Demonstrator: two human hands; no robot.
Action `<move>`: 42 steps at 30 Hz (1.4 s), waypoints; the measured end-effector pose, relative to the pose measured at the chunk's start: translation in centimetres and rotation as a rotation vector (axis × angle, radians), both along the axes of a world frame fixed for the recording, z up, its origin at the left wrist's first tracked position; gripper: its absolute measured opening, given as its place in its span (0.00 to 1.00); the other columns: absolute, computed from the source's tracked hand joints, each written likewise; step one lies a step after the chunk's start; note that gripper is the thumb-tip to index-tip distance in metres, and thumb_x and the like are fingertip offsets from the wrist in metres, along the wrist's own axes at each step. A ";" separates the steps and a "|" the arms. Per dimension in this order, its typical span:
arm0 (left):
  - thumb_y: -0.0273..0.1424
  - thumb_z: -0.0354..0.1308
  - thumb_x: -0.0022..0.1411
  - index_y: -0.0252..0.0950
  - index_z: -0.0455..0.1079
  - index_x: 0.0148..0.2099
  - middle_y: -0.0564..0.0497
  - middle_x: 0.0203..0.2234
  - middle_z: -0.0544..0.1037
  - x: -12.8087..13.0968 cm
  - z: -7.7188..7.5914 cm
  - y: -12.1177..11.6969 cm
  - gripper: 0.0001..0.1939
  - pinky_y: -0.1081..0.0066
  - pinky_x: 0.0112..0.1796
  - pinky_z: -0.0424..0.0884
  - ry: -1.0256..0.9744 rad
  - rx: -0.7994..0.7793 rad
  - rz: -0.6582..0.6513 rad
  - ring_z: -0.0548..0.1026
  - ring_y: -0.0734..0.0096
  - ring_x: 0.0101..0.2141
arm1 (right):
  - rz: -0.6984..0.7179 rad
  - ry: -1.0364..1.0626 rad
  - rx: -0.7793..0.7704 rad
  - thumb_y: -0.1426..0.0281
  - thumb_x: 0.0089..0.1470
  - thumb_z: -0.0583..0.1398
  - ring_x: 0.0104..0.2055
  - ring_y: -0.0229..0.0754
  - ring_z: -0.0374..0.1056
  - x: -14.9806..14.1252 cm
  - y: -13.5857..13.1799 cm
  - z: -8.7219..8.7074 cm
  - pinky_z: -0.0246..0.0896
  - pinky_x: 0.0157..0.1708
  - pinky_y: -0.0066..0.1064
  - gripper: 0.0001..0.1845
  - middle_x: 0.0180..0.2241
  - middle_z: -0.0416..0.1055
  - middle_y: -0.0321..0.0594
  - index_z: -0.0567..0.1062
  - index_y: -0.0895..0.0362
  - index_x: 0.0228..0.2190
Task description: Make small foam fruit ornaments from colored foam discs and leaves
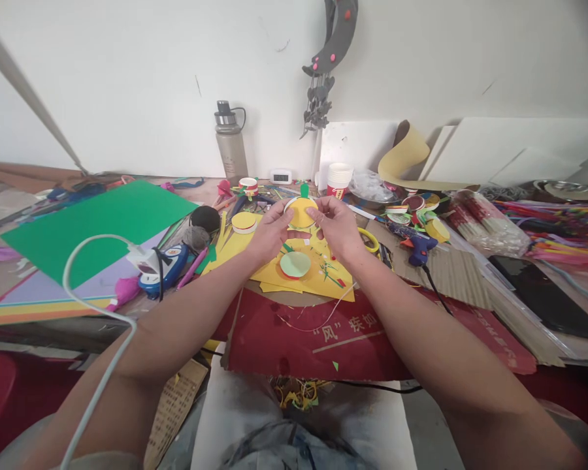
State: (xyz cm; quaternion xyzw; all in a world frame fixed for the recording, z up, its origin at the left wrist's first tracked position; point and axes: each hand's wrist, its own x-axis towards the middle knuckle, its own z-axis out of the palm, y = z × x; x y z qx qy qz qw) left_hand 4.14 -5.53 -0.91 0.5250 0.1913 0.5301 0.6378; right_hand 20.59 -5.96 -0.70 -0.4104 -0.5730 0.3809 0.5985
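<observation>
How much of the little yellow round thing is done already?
The yellow disc, held between the left hand and right hand, looks to have its green tab on. The yellow-topped round to the left shows no tab, and the pale green round lies unheld, so those may be left. I can't tell how much else.

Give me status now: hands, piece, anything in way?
Both hands gripping round yellow paper disc, green tab up. Pale green paper disc and green paper scraps lie below.

Chinese text on red cardboard (274, 339)
Pale characters read “风”疾如, underlined, near edge of sheet; more pale characters at its right side (494, 336), too small to read. Brown printed card (176, 408) below: characters illegible.
</observation>
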 end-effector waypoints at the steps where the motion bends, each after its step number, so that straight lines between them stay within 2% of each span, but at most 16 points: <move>1: 0.40 0.72 0.59 0.38 0.76 0.46 0.49 0.47 0.80 0.0 0.0 0.0 0.17 0.59 0.48 0.85 -0.001 -0.005 -0.005 0.80 0.60 0.52 | 0.000 -0.001 0.012 0.51 0.46 0.73 0.26 0.34 0.56 0.0 0.0 0.1 0.53 0.20 0.28 0.23 0.27 0.61 0.31 0.73 0.52 0.33; 7: 0.41 0.73 0.58 0.38 0.77 0.45 0.49 0.47 0.81 -0.1 0.0 0.2 0.17 0.57 0.50 0.84 0.011 -0.001 -0.002 0.79 0.59 0.54 | -0.028 -0.021 0.051 0.57 0.47 0.74 0.25 0.33 0.53 0.1 0.1 0.1 0.52 0.23 0.29 0.19 0.26 0.61 0.29 0.74 0.52 0.33; 11: 0.40 0.73 0.59 0.39 0.78 0.46 0.49 0.49 0.81 -0.1 0.0 0.1 0.16 0.58 0.51 0.83 0.014 0.026 0.007 0.79 0.60 0.53 | -0.014 0.004 0.042 0.54 0.46 0.73 0.27 0.34 0.57 0.2 0.4 -0.1 0.55 0.25 0.30 0.21 0.29 0.66 0.32 0.73 0.53 0.32; 14: 0.40 0.72 0.60 0.39 0.78 0.46 0.49 0.49 0.81 0.1 0.0 0.0 0.15 0.59 0.52 0.82 -0.003 0.017 0.012 0.79 0.61 0.53 | -0.013 -0.019 0.057 0.55 0.48 0.72 0.27 0.34 0.57 0.1 0.5 -0.3 0.57 0.26 0.30 0.20 0.28 0.64 0.31 0.73 0.52 0.32; 17: 0.40 0.70 0.63 0.39 0.77 0.48 0.48 0.50 0.81 0.3 0.1 -0.1 0.15 0.56 0.55 0.80 -0.026 -0.010 0.028 0.79 0.60 0.54 | -0.142 -0.114 0.138 0.65 0.52 0.69 0.30 0.35 0.60 -0.1 0.2 -0.4 0.63 0.31 0.31 0.14 0.33 0.64 0.32 0.74 0.51 0.40; 20: 0.41 0.68 0.65 0.39 0.76 0.50 0.46 0.53 0.81 0.5 0.2 -0.2 0.16 0.52 0.56 0.78 -0.040 -0.039 0.046 0.77 0.57 0.57 | -0.314 -0.249 0.294 0.72 0.53 0.66 0.36 0.38 0.64 -0.1 -0.5 -0.3 0.69 0.39 0.36 0.18 0.41 0.66 0.37 0.75 0.49 0.46; 24: 0.42 0.68 0.65 0.40 0.76 0.50 0.46 0.53 0.80 0.7 0.1 -0.3 0.17 0.52 0.54 0.80 -0.018 -0.046 0.050 0.78 0.55 0.56 | -0.327 -0.379 0.368 0.72 0.56 0.65 0.38 0.41 0.65 -0.1 -1.3 0.1 0.72 0.42 0.40 0.15 0.43 0.67 0.41 0.77 0.48 0.46; 29: 0.43 0.68 0.64 0.38 0.77 0.48 0.45 0.52 0.79 0.9 -0.1 -0.5 0.17 0.54 0.52 0.81 0.038 -0.014 0.032 0.77 0.53 0.56 | -0.325 -0.369 0.304 0.75 0.54 0.65 0.36 0.40 0.65 0.2 -1.0 0.3 0.70 0.42 0.40 0.10 0.39 0.71 0.39 0.79 0.52 0.38; 34: 0.41 0.68 0.64 0.37 0.75 0.46 0.47 0.46 0.81 0.6 0.1 -0.5 0.15 0.52 0.53 0.81 0.003 -0.108 0.033 0.79 0.59 0.52 | -0.239 -0.265 0.237 0.75 0.51 0.67 0.34 0.39 0.65 0.4 -0.4 0.7 0.67 0.39 0.37 0.06 0.35 0.73 0.37 0.78 0.53 0.32; 37: 0.41 0.68 0.65 0.36 0.73 0.44 0.46 0.44 0.82 0.5 0.1 -0.4 0.15 0.50 0.52 0.82 -0.026 -0.198 0.049 0.81 0.60 0.49 | -0.130 -0.182 0.168 0.71 0.49 0.69 0.32 0.38 0.64 0.7 -0.3 1.0 0.65 0.37 0.36 0.06 0.32 0.73 0.35 0.78 0.54 0.30; 42: 0.40 0.64 0.68 0.34 0.74 0.46 0.44 0.45 0.83 0.3 0.3 -0.1 0.13 0.51 0.49 0.83 -0.034 -0.274 0.083 0.82 0.62 0.44 | -0.001 -0.051 -0.014 0.61 0.45 0.73 0.26 0.35 0.59 1.4 -0.2 1.5 0.57 0.26 0.30 0.14 0.24 0.69 0.31 0.76 0.55 0.29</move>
